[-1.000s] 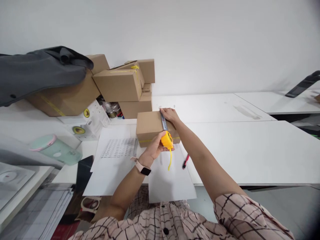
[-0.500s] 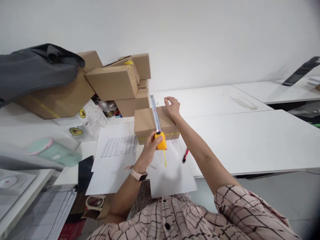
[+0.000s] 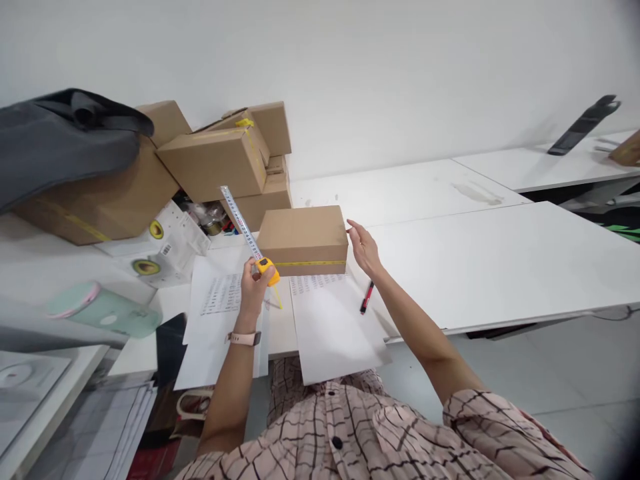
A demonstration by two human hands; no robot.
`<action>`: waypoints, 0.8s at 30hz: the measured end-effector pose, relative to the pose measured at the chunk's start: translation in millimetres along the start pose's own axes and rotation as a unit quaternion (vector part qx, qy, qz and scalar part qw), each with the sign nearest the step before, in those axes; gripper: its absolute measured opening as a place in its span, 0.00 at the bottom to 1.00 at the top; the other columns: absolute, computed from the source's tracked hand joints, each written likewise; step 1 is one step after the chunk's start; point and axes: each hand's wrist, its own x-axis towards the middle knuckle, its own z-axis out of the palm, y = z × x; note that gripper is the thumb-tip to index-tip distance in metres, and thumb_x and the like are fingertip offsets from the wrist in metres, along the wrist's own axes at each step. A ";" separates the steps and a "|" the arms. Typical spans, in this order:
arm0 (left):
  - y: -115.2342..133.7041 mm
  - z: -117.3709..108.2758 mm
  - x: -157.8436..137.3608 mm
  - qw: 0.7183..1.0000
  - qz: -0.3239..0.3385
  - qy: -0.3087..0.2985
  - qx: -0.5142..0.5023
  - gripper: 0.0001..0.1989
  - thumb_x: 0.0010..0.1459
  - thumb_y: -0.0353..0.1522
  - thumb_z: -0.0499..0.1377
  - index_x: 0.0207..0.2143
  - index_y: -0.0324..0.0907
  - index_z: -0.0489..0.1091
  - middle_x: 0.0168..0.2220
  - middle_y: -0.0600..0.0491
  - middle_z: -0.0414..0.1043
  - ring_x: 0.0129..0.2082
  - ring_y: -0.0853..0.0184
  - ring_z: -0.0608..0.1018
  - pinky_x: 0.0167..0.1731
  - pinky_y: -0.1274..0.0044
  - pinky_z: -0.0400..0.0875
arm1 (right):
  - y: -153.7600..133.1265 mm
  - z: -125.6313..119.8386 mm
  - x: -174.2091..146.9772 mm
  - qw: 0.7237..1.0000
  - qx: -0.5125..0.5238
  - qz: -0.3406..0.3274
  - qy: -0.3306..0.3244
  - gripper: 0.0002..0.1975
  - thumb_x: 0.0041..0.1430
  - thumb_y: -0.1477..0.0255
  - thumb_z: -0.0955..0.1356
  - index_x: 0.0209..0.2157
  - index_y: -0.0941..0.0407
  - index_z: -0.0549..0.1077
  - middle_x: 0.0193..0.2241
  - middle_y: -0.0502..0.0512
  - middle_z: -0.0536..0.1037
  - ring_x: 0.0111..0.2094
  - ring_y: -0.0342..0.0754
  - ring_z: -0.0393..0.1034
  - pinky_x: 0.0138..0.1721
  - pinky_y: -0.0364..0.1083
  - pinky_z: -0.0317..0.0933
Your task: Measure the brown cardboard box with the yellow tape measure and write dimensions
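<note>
My left hand [image 3: 254, 288] is closed around a yellow tape measure [image 3: 268, 269]. Its blade is drawn out and slants up and to the left, over the box stack's foot. A closed cardboard box [image 3: 305, 230] with a yellow tape strip along its front stands on the white table, right of the tape measure. At the box's right side is my right hand [image 3: 365, 252], fingers extended and holding nothing; whether it touches the box I cannot tell. Printed sheets [image 3: 330, 333] lie in front of the box, and a red and black pen [image 3: 367, 297] rests to their right.
Stacked cardboard boxes [image 3: 215, 160] stand at the back left, with a dark grey bag [image 3: 65, 147] on top of others. A mint-green cylindrical container [image 3: 107, 310] is at the left. Far right, a dark upright object [image 3: 583, 127] leans on the white table [image 3: 500, 260].
My left hand has carried the tape measure left, off the box's top. My right hand has moved from the box's top down to its right side. The box now sits more squarely.
</note>
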 end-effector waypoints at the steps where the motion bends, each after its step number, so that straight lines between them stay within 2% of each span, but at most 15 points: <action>1: 1.2 -3.1 4.1 1.000 0.003 -0.005 -0.001 0.29 0.45 0.44 0.71 0.47 0.44 0.67 0.37 0.55 0.71 0.33 0.70 0.74 0.32 0.80 0.72 | -1.1 1.5 -1.6 1.000 -0.002 -0.003 -0.001 0.30 0.70 0.50 0.54 0.63 0.49 0.68 0.57 0.57 0.76 0.57 0.55 0.68 0.60 0.56 0.60; 6: 8.1 -13.7 11.6 0.998 -0.001 -0.055 -0.005 0.29 0.42 0.45 0.71 0.44 0.43 0.69 0.41 0.52 0.73 0.35 0.67 0.77 0.31 0.78 0.75 | -2.7 5.9 -15.7 0.999 -0.002 0.000 -0.050 0.30 0.68 0.49 0.57 0.64 0.46 0.67 0.58 0.58 0.72 0.56 0.55 0.69 0.56 0.56 0.66; 8: 13.5 -12.5 9.6 0.998 0.004 -0.069 -0.010 0.28 0.43 0.44 0.71 0.44 0.44 0.69 0.41 0.52 0.73 0.35 0.67 0.77 0.31 0.79 0.75 | -7.7 3.4 -14.0 0.999 -0.012 -0.011 -0.049 0.30 0.66 0.48 0.59 0.62 0.47 0.69 0.57 0.60 0.72 0.56 0.56 0.68 0.53 0.55 0.68; 14: 46.9 -1.7 12.0 0.995 0.026 -0.080 -0.053 0.26 0.45 0.45 0.70 0.45 0.46 0.70 0.43 0.51 0.73 0.34 0.67 0.77 0.28 0.78 0.76 | -41.4 -19.5 36.2 0.987 -0.148 -0.049 0.024 0.27 0.66 0.48 0.60 0.55 0.51 0.72 0.46 0.64 0.74 0.49 0.60 0.68 0.52 0.59 0.64; 17: 59.3 5.8 18.4 0.993 0.030 -0.085 -0.073 0.23 0.47 0.44 0.69 0.43 0.45 0.71 0.43 0.51 0.74 0.34 0.66 0.77 0.27 0.77 0.76 | -52.2 -16.8 63.7 0.973 -0.218 -0.051 0.048 0.26 0.68 0.49 0.58 0.46 0.54 0.74 0.46 0.66 0.74 0.50 0.63 0.66 0.51 0.60 0.61; 21: 63.9 22.8 9.5 0.994 0.082 -0.053 -0.055 0.24 0.47 0.42 0.70 0.44 0.45 0.71 0.43 0.51 0.74 0.36 0.67 0.77 0.30 0.79 0.75 | -55.9 3.5 85.4 0.960 -0.251 -0.114 0.041 0.21 0.73 0.61 0.53 0.42 0.55 0.72 0.49 0.65 0.76 0.52 0.62 0.64 0.54 0.59 0.56; 23: 62.2 35.9 -5.7 0.991 0.101 -0.073 -0.043 0.24 0.47 0.41 0.71 0.46 0.46 0.70 0.43 0.52 0.74 0.37 0.67 0.76 0.33 0.79 0.74 | -56.3 12.2 91.9 0.960 -0.243 -0.139 0.011 0.21 0.73 0.67 0.51 0.42 0.54 0.72 0.45 0.62 0.78 0.49 0.59 0.65 0.56 0.58 0.53; 24: 59.9 43.6 -14.9 0.990 0.090 -0.104 -0.041 0.24 0.47 0.42 0.71 0.46 0.47 0.70 0.44 0.52 0.74 0.37 0.66 0.76 0.34 0.78 0.74 | -56.3 15.0 94.5 0.960 -0.239 -0.143 0.002 0.21 0.73 0.69 0.50 0.41 0.54 0.72 0.44 0.62 0.79 0.48 0.59 0.66 0.57 0.58 0.52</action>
